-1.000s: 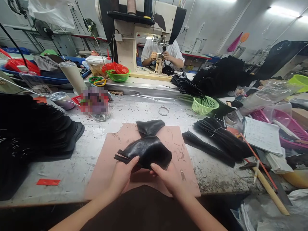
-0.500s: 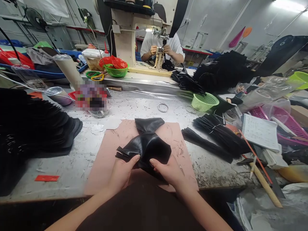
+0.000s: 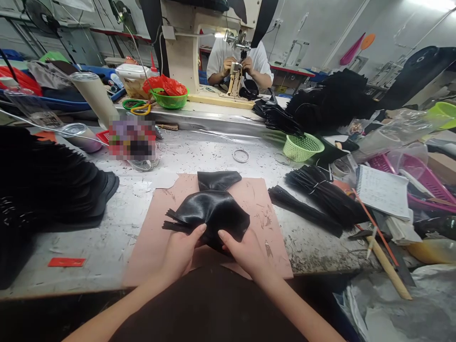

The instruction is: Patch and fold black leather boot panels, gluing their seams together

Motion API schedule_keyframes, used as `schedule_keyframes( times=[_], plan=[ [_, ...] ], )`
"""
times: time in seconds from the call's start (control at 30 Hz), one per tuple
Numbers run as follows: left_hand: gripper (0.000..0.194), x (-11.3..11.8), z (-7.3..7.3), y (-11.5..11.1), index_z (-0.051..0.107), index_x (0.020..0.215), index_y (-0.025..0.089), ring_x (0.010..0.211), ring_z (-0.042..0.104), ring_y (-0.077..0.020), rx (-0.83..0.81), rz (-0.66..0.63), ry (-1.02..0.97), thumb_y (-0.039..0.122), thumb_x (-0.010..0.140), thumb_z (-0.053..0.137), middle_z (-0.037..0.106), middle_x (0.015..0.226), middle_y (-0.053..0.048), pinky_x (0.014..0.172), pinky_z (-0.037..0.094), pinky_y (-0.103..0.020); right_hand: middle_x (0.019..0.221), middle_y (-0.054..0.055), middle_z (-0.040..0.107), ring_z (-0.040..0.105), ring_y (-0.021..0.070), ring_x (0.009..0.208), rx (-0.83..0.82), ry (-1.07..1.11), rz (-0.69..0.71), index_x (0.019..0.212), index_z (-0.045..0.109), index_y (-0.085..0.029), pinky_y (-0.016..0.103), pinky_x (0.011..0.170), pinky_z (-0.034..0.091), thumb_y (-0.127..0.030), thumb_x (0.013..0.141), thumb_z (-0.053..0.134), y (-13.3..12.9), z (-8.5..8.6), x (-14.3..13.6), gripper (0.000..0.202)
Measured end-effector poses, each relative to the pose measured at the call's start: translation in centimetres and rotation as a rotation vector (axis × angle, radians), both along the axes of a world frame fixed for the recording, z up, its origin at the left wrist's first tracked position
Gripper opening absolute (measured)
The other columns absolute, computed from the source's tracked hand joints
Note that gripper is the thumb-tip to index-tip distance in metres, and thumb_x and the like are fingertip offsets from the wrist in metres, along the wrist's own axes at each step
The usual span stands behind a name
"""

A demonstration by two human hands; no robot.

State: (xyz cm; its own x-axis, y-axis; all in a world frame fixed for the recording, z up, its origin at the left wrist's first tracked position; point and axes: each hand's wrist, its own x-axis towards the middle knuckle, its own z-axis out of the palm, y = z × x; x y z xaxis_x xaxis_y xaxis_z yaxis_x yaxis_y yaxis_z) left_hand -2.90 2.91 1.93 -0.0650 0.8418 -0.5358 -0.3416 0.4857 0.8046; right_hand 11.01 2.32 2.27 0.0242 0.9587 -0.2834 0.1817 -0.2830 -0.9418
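A bundle of black leather pieces (image 3: 213,209) is gripped between my two hands over a pink board (image 3: 149,256). My left hand (image 3: 183,247) pinches its near edge, thumb on top and fingers hidden beneath. From the right, my right hand (image 3: 242,247) holds the same edge with its thumb on top too. The bundle bends upward in the middle, and its layered ends fan out at the left. Just beyond it, another black leather piece (image 3: 219,180) lies flat on the board.
Tall stacks of black pieces (image 3: 71,190) stand on the left. Tied black strips (image 3: 320,194), a notebook (image 3: 383,192), a green basket (image 3: 302,148) and a wooden-handled hammer (image 3: 388,268) are on the right. Across the table a person (image 3: 261,61) works at a sewing machine (image 3: 180,52).
The layered ends at the left of the bundle have spread apart, and the bundle is bent more in my hands. My view has shifted slightly.
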Motion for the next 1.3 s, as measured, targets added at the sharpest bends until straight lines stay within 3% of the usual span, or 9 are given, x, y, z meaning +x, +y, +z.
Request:
schedule_keyframes(
  times=[0.17, 0.37, 0.6, 0.9, 1.17, 1.3],
  plan=[
    [0.033, 0.2, -0.4, 0.0, 0.066, 0.069, 0.012, 0.065, 0.063, -0.0188, -0.029, -0.03, -0.069, 0.04, 0.054, 0.076, 0.067, 0.064, -0.005, 0.061, 0.051, -0.026, 0.095, 0.009, 0.066, 0.059, 0.0249, 0.095, 0.128, -0.044, 0.009, 0.091, 0.063, -0.015, 0.036, 0.083, 0.047, -0.03, 0.073, 0.057, 0.0, -0.3, 0.1, 0.024],
    [0.03, 0.4, -0.7, 0.0, 0.065, 0.06, 0.01, 0.051, 0.058, -0.0131, -0.07, -0.143, -0.1, 0.031, 0.047, 0.081, 0.063, 0.053, -0.003, 0.053, 0.048, -0.022, 0.089, 0.007, 0.067, 0.061, 0.0225, 0.086, 0.147, -0.012, 0.005, 0.091, 0.064, -0.014, 0.032, 0.077, 0.049, -0.031, 0.075, 0.055, 0.0, -0.8, -0.2, 0.025],
    [0.026, 0.8, -1.1, -0.1, 0.061, 0.058, 0.013, 0.052, 0.056, -0.0123, -0.039, -0.075, 0.019, 0.032, 0.052, 0.078, 0.058, 0.05, 0.002, 0.051, 0.048, -0.02, 0.075, 0.007, 0.065, 0.061, 0.0209, 0.073, 0.148, -0.082, 0.048, 0.08, 0.062, -0.011, 0.029, 0.066, 0.049, -0.029, 0.075, 0.051, 0.0, -0.4, 0.3, 0.022],
    [0.041, 1.2, -1.9, -0.3, 0.044, 0.053, 0.017, 0.048, 0.055, -0.0114, -0.054, 0.039, 0.095, 0.038, 0.049, 0.079, 0.052, 0.046, 0.006, 0.049, 0.049, -0.023, 0.073, 0.006, 0.065, 0.061, 0.02, 0.071, 0.144, -0.069, 0.066, 0.081, 0.063, -0.011, 0.028, 0.066, 0.048, -0.031, 0.075, 0.053, 0.0, -0.8, 0.3, 0.024],
    [0.036, 1.4, -1.8, -0.5, 0.046, 0.051, 0.019, 0.051, 0.059, -0.0156, -0.014, 0.005, 0.034, 0.037, 0.053, 0.077, 0.057, 0.046, 0.003, 0.054, 0.052, -0.026, 0.07, 0.004, 0.065, 0.06, 0.021, 0.077, 0.018, 0.139, 0.033, 0.07, 0.062, -0.013, 0.028, 0.066, 0.048, -0.035, 0.071, 0.056, 0.2, -0.8, 0.6, 0.022],
    [0.032, 1.5, -1.7, -0.5, 0.051, 0.055, 0.018, 0.05, 0.059, -0.0154, 0.007, 0.008, -0.001, 0.036, 0.054, 0.077, 0.056, 0.045, 0.003, 0.051, 0.05, -0.025, 0.068, 0.004, 0.065, 0.061, 0.022, 0.075, 0.059, 0.066, 0.015, 0.078, 0.064, -0.013, 0.028, 0.063, 0.048, -0.033, 0.07, 0.058, 0.1, -1.0, 0.5, 0.022]
  ],
)
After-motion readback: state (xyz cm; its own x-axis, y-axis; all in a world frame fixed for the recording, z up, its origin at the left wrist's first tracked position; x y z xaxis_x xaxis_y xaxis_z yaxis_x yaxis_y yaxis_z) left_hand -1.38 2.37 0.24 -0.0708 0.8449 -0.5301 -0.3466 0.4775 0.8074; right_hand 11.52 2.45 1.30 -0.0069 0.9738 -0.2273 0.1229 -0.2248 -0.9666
